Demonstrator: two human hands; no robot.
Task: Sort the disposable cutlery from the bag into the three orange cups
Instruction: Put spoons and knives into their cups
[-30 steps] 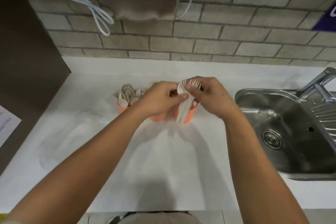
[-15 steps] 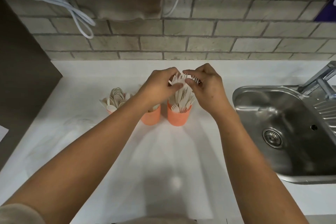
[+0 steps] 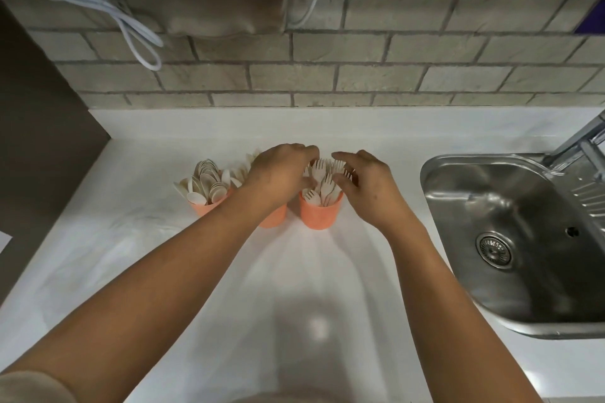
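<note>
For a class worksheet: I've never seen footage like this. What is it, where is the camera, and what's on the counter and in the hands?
No machine: a person's bare hands, filmed from a head-worn camera looking down. On the white counter stand three orange cups: the spoon cup, the middle cup partly hidden by the arm, and the fork cup. The left hand and right hand loosely flank the forks; neither plainly grips anything. A steel sink is alongside.

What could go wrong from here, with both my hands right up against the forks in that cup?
The forks stand tall and loose in the right cup; a snag by the left hand or right hand may tip it. The left hand also hangs over the middle cup, so pulling back might knock that.
</note>
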